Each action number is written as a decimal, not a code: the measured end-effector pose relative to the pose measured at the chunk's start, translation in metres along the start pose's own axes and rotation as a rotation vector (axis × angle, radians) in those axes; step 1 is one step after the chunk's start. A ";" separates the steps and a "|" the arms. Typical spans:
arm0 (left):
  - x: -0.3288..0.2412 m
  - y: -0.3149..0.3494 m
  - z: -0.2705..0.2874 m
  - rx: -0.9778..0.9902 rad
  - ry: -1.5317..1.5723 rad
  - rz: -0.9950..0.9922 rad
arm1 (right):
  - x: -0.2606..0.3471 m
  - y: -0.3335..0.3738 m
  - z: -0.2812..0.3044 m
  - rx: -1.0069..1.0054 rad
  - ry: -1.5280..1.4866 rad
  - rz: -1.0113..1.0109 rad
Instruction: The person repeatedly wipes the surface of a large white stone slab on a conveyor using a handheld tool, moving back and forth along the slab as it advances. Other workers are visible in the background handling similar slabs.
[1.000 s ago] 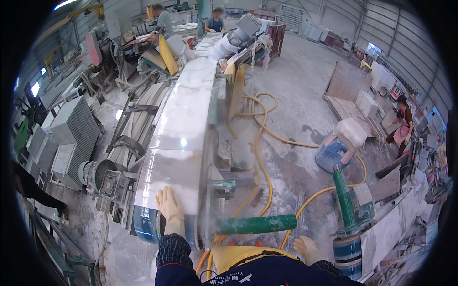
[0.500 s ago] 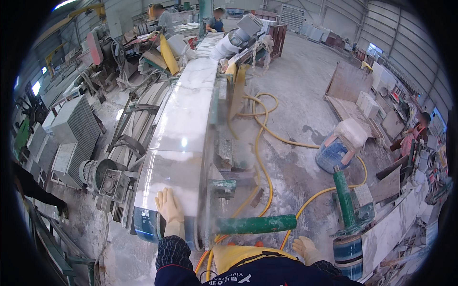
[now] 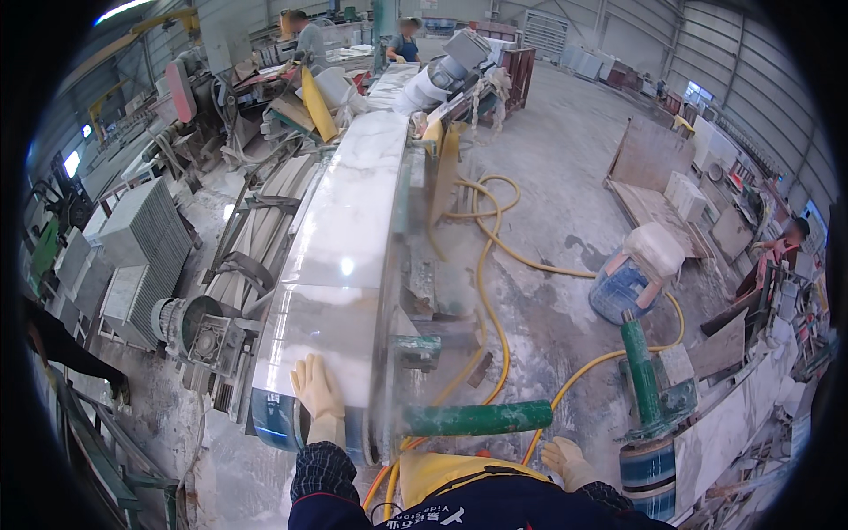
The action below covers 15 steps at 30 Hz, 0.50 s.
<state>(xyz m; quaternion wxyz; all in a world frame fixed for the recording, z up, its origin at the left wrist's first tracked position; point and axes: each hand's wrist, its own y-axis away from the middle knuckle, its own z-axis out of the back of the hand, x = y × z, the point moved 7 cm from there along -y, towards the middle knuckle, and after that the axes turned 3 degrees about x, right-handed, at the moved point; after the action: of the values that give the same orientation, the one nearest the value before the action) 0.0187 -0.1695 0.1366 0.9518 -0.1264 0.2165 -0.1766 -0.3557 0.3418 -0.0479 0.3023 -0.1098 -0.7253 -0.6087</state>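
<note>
My left hand (image 3: 318, 390), in a cream glove, lies flat with stretched fingers on the near polished stone slab (image 3: 329, 322), close to its front end. That slab is white with grey patches and rests on a long conveyor with a blue belt (image 3: 272, 419) showing at the near end. A second white slab (image 3: 352, 199) lies beyond it, with a thin seam between them. Low beside my yellow apron (image 3: 459, 470), my right hand (image 3: 568, 461), also gloved, hangs with its fingers apart and nothing visible in it.
A green roller post (image 3: 477, 418) juts out right of the conveyor. Yellow hoses (image 3: 499, 340) snake over the floor near a blue barrel (image 3: 625, 287). Left stand a motor (image 3: 190, 325) and stacked slabs (image 3: 146, 230). Co-workers (image 3: 404, 41) are at the far end; another person (image 3: 779, 252) is at right.
The whole view has shifted slightly. My left hand stays flat on the near slab, and my right hand still hangs low. The person at right has shifted posture.
</note>
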 end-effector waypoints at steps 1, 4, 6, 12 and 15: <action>0.001 0.001 0.000 -0.009 0.010 0.003 | 0.000 0.000 -0.001 0.009 0.002 0.001; 0.002 0.003 0.001 -0.048 0.030 -0.008 | 0.002 0.000 -0.004 0.012 0.001 0.001; 0.003 0.004 0.001 -0.058 0.034 -0.015 | 0.004 0.002 -0.007 0.011 0.003 0.004; 0.006 0.008 0.001 -0.046 0.023 -0.007 | 0.012 0.010 -0.018 0.054 0.022 0.019; 0.006 0.010 0.002 -0.048 0.024 -0.007 | 0.014 0.012 -0.022 0.063 0.025 0.021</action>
<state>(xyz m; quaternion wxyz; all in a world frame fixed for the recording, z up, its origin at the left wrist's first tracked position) 0.0272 -0.1624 0.1332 0.9453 -0.1478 0.2315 -0.1761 -0.3537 0.3206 -0.0284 0.3210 -0.1000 -0.7392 -0.5835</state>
